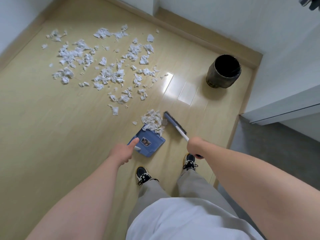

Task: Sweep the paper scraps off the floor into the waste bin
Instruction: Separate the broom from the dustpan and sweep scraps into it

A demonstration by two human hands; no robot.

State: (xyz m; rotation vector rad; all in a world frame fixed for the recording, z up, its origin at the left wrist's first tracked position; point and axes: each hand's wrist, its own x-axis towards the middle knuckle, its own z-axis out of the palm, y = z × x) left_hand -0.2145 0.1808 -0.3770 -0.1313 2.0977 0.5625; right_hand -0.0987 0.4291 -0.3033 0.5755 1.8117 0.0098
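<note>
R hand (195, 146) fisted round broom (174, 122) handle, fingers hidden; L hand (123, 152) grips dustpan (152, 144) handle, mostly covered. Paper scraps (152, 119) hide pan's lip.

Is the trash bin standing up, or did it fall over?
Standing up. The waste bin sits on its base on the floor, and its round, dark opening points upward.

Head-worn wide-angle view, steeply down onto the floor (43, 127)
</note>
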